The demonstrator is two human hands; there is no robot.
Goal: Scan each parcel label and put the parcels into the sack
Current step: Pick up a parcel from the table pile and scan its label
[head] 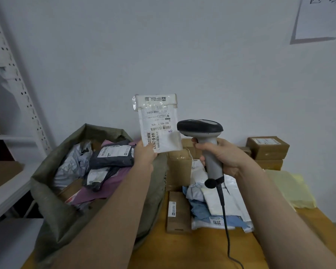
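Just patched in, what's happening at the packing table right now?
A person is mid-scan. The left hand holds a small white parcel up by its lower corner, label facing the camera. The right hand grips a corded barcode scanner, its head right beside the label. The open sack on the left already holds several parcels. More boxes and bags wait on the table to the right.

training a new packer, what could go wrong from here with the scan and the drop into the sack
1. The left hand pinches only the white parcel by its bottom corner; it could slip.
2. The scanner sits beside the label, not facing it, so a misread seems possible.
3. The sack looks nearly full.
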